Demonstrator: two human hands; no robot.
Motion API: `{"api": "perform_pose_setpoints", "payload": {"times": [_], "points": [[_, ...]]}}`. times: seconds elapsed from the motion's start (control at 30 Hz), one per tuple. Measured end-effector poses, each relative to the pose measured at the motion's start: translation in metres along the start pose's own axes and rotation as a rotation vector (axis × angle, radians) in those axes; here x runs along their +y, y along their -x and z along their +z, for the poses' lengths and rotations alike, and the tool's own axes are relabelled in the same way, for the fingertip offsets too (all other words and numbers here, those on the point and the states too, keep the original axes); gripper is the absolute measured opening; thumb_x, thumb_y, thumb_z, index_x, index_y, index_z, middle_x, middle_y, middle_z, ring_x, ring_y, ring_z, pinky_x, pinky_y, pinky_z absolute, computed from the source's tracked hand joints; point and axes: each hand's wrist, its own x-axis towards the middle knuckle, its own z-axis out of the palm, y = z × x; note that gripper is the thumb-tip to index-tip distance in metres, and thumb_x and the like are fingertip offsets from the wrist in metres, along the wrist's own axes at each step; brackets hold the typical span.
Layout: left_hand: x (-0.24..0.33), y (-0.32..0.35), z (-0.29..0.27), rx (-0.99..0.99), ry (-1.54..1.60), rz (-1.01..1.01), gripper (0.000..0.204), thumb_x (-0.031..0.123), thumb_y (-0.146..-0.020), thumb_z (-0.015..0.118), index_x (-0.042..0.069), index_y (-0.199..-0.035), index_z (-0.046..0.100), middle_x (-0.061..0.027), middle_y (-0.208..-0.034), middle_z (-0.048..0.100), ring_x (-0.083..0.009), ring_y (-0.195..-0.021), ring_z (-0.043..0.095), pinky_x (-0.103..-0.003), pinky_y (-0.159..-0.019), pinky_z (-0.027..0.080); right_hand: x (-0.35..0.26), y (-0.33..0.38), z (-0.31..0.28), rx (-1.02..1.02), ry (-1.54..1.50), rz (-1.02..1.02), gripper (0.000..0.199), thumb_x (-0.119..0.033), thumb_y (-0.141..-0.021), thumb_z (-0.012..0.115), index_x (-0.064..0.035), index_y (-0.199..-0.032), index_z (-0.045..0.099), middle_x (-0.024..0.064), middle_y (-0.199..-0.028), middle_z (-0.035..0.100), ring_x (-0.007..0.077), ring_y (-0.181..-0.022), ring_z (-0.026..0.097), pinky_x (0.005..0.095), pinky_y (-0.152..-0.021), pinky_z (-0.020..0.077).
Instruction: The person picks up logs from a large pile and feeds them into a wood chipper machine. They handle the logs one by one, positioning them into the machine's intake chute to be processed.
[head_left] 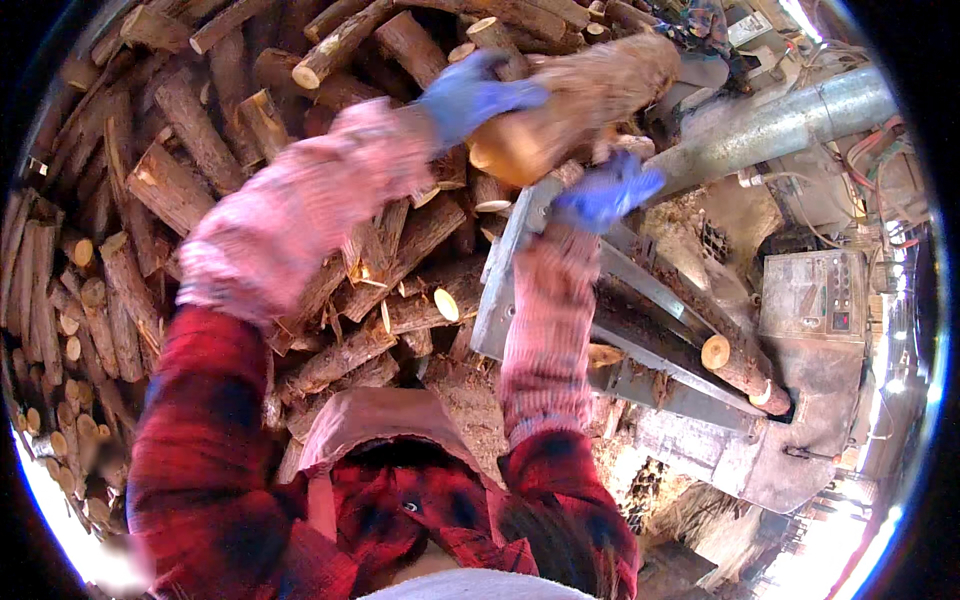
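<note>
L hand (470,97) in blue glove, fingers wrapped over log (575,105); R hand (608,190) cupped under it. Log held above metal trough (640,290), long axis upper-right to lower-left, pale cut end lower-left, bark rough brown.

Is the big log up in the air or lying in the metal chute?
Up in the air. Both gloved hands, left hand and right hand, hold the log above the metal chute.

Bright daylight, glare lower right, fisheye-bent edges, slight motion blur.

log pile (150,190), metal trough (640,330) w/ log (735,365), control box (815,295)
</note>
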Motion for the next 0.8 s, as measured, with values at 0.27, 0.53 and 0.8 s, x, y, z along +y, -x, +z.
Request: {"api": "perform_pose_setpoints", "payload": {"times": [0.27,0.53,0.8], "points": [[-0.080,0.171,0.006,0.083,0.458,-0.289,0.049,0.005,-0.092,0.060,0.000,-0.137,0.042,-0.0084,-0.128,0.054,-0.0148,-0.115,0.051,-0.029,-0.100,0.041,0.113,0.282,-0.041,-0.154,0.327,0.645,0.054,-0.014,-0.090,0.064,0.0003,-0.137,0.041,0.0143,-0.133,0.050,0.0269,-0.122,0.049,0.0360,-0.108,0.0348],[-0.206,0.470,-0.128,0.735,0.247,-0.966,0.046,0.016,-0.087,0.068,-0.002,-0.126,0.053,-0.0100,-0.116,0.062,-0.0180,-0.103,0.058,-0.032,-0.093,0.047,0.314,0.263,0.012,-0.661,0.970,0.600,0.112,-0.047,-0.065,0.084,0.0063,-0.144,0.026,0.0250,-0.147,0.033,0.0343,-0.136,0.034,0.0388,-0.112,0.0278],[-0.254,0.494,-0.160,0.784,0.220,-1.025,0.055,0.023,-0.085,0.071,-0.002,-0.130,0.049,-0.0120,-0.120,0.060,-0.0199,-0.109,0.057,-0.031,-0.094,0.046,0.413,0.259,0.069,-0.785,1.080,0.629,0.129,-0.044,-0.053,0.091,0.0008,-0.148,0.016,0.0222,-0.147,0.033,0.0326,-0.136,0.033,0.0390,-0.113,0.0279]]}}
